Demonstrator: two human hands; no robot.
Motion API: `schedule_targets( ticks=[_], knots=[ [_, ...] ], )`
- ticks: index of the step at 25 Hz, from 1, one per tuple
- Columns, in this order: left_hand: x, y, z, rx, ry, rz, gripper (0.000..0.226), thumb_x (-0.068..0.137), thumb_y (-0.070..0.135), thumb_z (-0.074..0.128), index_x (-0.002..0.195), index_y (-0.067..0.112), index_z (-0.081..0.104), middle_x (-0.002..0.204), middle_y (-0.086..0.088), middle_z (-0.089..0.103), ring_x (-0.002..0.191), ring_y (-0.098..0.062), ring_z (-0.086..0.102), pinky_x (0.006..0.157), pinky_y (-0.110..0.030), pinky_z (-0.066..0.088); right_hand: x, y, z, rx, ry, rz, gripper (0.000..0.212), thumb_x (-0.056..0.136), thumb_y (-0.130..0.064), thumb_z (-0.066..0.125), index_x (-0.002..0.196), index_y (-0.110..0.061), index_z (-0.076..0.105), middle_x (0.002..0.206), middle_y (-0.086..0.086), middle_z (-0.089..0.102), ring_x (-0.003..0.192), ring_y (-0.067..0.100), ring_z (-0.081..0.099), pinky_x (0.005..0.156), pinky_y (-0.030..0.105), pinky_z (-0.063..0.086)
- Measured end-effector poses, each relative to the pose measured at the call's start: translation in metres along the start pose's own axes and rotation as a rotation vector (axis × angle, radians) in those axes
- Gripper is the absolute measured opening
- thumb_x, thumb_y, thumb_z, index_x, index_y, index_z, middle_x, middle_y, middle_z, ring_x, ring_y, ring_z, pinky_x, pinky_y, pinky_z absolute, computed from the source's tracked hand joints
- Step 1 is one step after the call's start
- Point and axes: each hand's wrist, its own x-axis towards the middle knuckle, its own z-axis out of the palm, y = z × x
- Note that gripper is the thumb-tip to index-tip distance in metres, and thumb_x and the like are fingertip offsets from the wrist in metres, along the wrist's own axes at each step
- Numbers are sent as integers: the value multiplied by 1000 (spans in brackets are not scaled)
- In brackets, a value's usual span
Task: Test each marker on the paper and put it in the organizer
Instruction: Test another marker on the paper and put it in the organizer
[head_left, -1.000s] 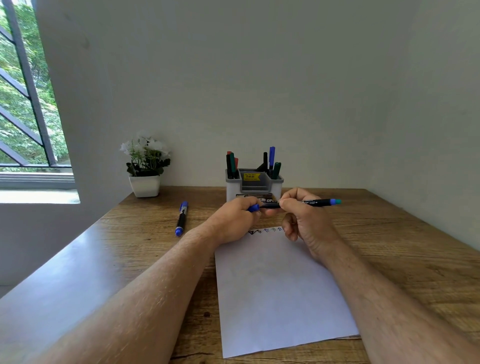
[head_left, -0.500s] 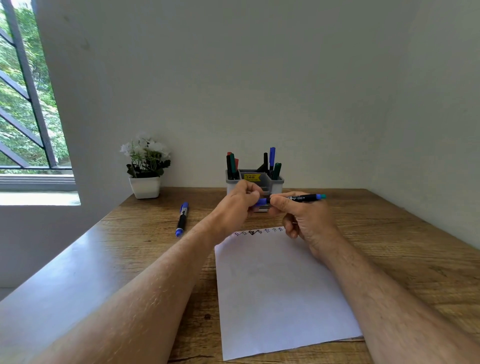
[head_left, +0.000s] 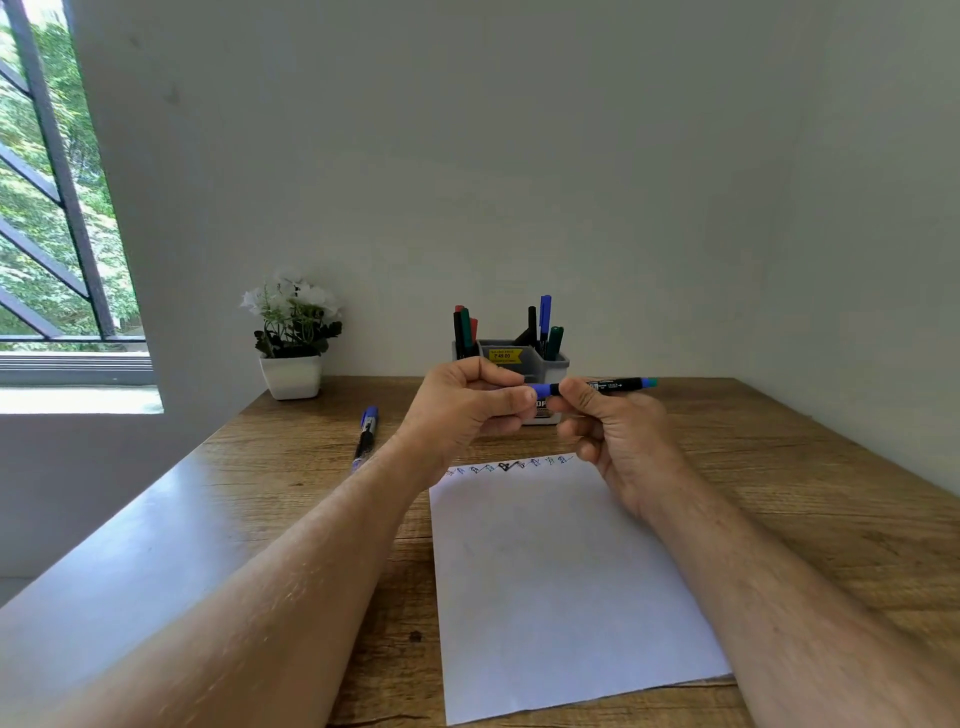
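Above the paper (head_left: 561, 582), in front of the organizer (head_left: 524, 358), the left hand (head_left: 462, 405) pinches the blue cap (head_left: 540, 391) while the right hand (head_left: 618, 431) grips the marker (head_left: 608, 386); a straight, steady axial movement suits the cap best.

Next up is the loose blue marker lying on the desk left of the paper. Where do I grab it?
Pinch the blue marker across its black mid-barrel, coming straight down from above. It lies flat on the desk, pointing away from you, cap at the far end, with bare wood on both sides for the grip.
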Motion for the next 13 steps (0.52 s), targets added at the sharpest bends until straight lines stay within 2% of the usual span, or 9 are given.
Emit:
schedule_targets(
  ticks=[5,8,11,13],
  knots=[
    [-1,-1,2,67,-34,-4,18,74,-5,77,87,2,66,89,-18,75,76,-24,74,65,-27,61,-2,1,-4,-34,-1,25,19,85,-13,73,98,1,72,77,14,75,53,12,68,29,17,33],
    [-1,-1,5,80,-35,-6,19,74,-4,78,88,0,66,85,-15,75,73,-21,74,63,-25,60,-3,-1,-3,-26,-21,34,20,87,-14,71,97,3,72,79,16,75,52,12,68,29,17,33],
    [-2,3,6,22,20,42,20,76,2,79,92,2,67,81,-11,76,71,-18,73,63,-24,59,-5,-2,6,-15,-44,34,24,90,-24,68,97,-1,71,85,15,77,48,12,66,29,17,33],
    [1,3,6,-33,80,112,16,78,5,78,92,7,71,81,-9,75,72,-17,70,70,-27,59,-6,-1,11,-63,-36,11,30,91,-33,67,93,-4,71,78,13,76,43,13,62,30,18,34]
  ],
)
